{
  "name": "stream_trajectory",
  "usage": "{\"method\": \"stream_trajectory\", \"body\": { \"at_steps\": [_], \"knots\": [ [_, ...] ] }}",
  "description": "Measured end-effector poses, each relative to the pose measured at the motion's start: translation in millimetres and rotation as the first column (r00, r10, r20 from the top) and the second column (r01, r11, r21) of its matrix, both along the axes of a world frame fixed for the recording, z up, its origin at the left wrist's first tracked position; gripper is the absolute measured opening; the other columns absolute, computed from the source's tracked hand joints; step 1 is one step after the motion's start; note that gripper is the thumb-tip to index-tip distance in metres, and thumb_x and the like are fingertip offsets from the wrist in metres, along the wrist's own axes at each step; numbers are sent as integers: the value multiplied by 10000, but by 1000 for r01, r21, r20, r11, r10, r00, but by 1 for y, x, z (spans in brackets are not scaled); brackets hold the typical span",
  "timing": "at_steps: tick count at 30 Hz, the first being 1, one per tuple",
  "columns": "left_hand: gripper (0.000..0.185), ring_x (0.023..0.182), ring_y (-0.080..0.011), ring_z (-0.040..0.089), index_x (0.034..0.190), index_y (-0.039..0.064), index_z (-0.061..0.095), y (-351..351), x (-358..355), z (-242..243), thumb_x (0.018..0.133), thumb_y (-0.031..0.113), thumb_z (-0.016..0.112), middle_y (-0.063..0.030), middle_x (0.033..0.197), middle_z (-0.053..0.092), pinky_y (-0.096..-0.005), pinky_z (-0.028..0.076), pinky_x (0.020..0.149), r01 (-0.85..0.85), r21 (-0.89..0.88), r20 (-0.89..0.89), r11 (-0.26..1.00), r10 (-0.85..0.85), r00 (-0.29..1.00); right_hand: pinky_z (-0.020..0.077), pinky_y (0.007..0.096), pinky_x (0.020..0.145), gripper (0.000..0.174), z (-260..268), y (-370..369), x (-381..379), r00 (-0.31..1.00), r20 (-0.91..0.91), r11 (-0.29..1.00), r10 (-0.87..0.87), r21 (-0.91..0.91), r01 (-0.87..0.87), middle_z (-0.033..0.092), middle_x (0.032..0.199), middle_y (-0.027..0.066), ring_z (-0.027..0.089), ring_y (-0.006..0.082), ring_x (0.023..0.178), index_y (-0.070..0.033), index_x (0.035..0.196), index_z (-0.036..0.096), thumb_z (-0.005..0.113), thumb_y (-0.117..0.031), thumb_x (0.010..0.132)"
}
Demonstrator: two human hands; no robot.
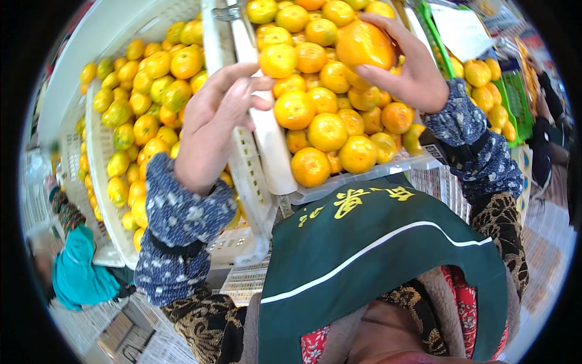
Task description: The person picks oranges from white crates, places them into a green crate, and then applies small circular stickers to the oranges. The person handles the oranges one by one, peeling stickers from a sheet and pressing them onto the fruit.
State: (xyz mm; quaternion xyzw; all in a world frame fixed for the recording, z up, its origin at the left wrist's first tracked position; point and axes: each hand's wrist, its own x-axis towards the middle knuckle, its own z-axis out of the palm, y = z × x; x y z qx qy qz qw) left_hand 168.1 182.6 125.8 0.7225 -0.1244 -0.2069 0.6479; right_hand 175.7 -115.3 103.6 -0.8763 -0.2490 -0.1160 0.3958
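Orange citrus fruits (327,132), some with greenish skins, are heaped in a pale plastic crate (395,164) before me. At the heap's upper right, my right hand (409,68) grips a large orange citrus fruit (365,45) between thumb and fingers. My left hand (218,118) hovers over the crate's left edge, fingers apart and curled toward the heap, with nothing visible in it. Beside its fingertips lies a yellow-orange fruit (277,60). Both forearms wear blue patterned sleeve covers, and a dark green apron hangs below the crate.
A white crate (107,200) of yellow-green citrus stands at left. A white rail (268,150) divides it from my crate. Green baskets (518,102) and more fruit (489,86) are at right, with paper (461,32) above. One person (82,268) is at lower left, another (545,141) at far right.
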Motion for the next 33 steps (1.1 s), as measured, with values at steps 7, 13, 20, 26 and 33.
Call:
{"method": "stream_trajectory", "body": {
  "at_steps": [7,13,20,26,33],
  "knots": [
    [376,932,-105,588,1268,7,514,-17,-1,-19,951,210,521,-95,1163,617,-222,446,754,139,119,-54,983,-133,990,412,393,1001,715,-63,-81,-103,905,-357,960,-233,-235,154,559,1175,211,535,345,1138,-3,1304,454,763,-236,703],
    [382,923,-112,581,1237,-20,507,-34,7,-27,941,213,569,-106,1096,618,-237,459,778,232,120,-95,965,-221,971,412,430,963,700,-73,-91,-134,900,-349,915,-260,-386,114,557,1171,212,533,381,1090,-23,1251,487,781,-225,649],
    [342,951,-124,575,1204,-29,519,-44,-7,-12,937,178,570,-87,1044,621,-240,459,771,293,152,-74,944,-285,956,418,441,930,687,-81,-87,-146,959,-169,901,-228,-411,142,538,1169,200,508,384,1086,-31,1269,471,761,-255,687],
    [304,934,-116,573,1171,-5,554,-52,-42,6,902,135,586,-58,1019,634,-255,462,774,282,310,44,908,-311,950,366,452,1000,732,-68,-115,-128,961,-137,882,-240,-443,157,533,1257,182,498,339,1160,-32,1314,446,752,-268,692],
    [330,885,-191,628,1172,11,568,-114,-68,-29,872,138,624,-121,1034,653,-320,500,795,302,595,245,744,-526,814,208,591,1085,731,-84,-137,-105,995,79,722,-57,-685,96,498,1336,171,395,298,1323,-23,1327,427,713,-342,735]
  ]
}}
